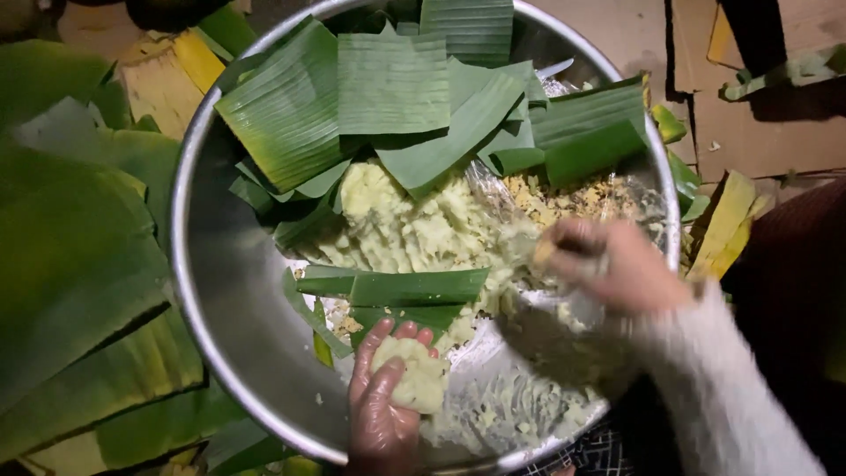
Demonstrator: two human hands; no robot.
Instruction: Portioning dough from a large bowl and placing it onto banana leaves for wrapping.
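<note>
My left hand (381, 401), in a thin clear glove, cups a pale yellow lump of mashed filling (411, 374) over the near side of a large steel basin (207, 291). My right hand (608, 269), blurred with motion and in a white knit sleeve, reaches into the pile of crumbly yellow mash (432, 234) in the basin's middle, fingers curled on a bit of it. Cut green banana-leaf strips (392, 88) lie stacked across the far half of the basin, and a few narrow strips (405, 286) lie just beyond my left hand.
Large whole banana leaves (79, 264) cover the ground to the left. Yellowed leaf scraps (727, 225) and flattened cardboard (775, 132) lie to the right. Clear plastic sheeting (520, 388) lines the basin's near right part.
</note>
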